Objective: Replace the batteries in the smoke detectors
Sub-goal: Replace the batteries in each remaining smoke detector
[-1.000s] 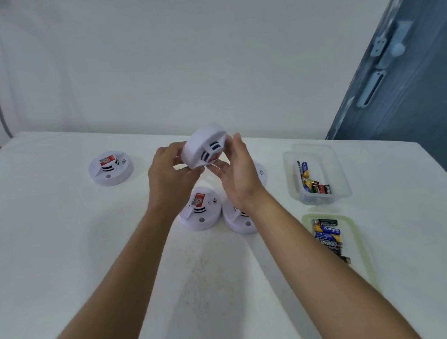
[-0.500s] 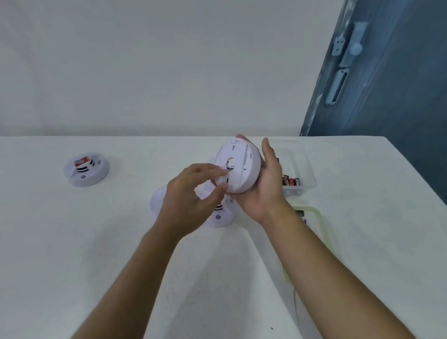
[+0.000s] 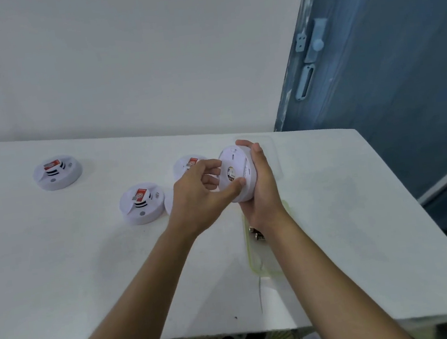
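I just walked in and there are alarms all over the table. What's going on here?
A person holds a white smoke detector on edge above the table, its back facing them. The right hand cradles it while the left hand pinches at its back. Three more lie on the table: the far-left detector, the middle detector and the rear detector.

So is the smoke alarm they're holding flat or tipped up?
Tipped up: the smoke alarm stands on edge in the right hand, its flat back facing the left hand, whose fingers pinch it.
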Available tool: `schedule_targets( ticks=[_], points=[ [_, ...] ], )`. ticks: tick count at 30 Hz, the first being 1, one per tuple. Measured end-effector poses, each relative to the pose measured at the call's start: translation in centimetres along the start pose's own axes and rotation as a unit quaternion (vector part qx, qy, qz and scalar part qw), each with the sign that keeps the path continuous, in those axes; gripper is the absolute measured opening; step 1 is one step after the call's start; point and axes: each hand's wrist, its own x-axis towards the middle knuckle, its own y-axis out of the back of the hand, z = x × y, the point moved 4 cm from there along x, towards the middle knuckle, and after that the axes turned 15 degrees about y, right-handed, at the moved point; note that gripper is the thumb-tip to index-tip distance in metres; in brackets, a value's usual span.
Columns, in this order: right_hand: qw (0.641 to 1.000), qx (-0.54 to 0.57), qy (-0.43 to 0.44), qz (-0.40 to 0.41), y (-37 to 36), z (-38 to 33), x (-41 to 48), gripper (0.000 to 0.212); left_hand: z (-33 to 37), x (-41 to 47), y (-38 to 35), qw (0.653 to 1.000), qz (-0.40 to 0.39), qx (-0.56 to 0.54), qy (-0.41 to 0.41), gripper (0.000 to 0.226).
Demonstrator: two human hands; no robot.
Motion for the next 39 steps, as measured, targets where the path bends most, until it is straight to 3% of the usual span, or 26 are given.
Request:
schedule_targets(
  ticks=[13, 18, 25, 28, 33, 39],
  points=[
    [0.997, -0.029, 0.065, -0.008, 1.7, -1.4, -1.7, 0.031, 0.9, -1.7, -2.0, 0.999, 0.014, 0.000, 0.046, 0.040],
    [0.993, -0.060, 0.098, -0.005, 1.7, -1.8, -2.1, 0.034, 0.8, -2.1, -2.3, 0.996, 0.001, -0.031, 0.083, 0.048],
    [0.997, -0.027, 0.067, -0.005, 2.0, -1.3, -2.0, 0.026, 0.5, -2.6, -1.7, 0.992, -0.005, -0.083, 0.100, 0.036],
    [0.998, 0.031, 0.034, 0.041, 3.0, -0.6, -2.1, 0.029, -0.3, -2.6, -0.7, 0.989, -0.006, -0.101, 0.109, 0.037],
    [0.991, 0.107, 0.031, 0.071, 4.1, -0.2, -2.0, 0.031, -3.6, -2.1, 1.4, 0.992, -0.049, 0.038, 0.114, 0.038],
    [0.982, 0.172, -0.008, 0.074, 4.3, 0.8, -2.4, 0.036, -7.0, -3.0, 1.5, 0.955, -0.077, 0.276, 0.070, 0.050]
  ],
)
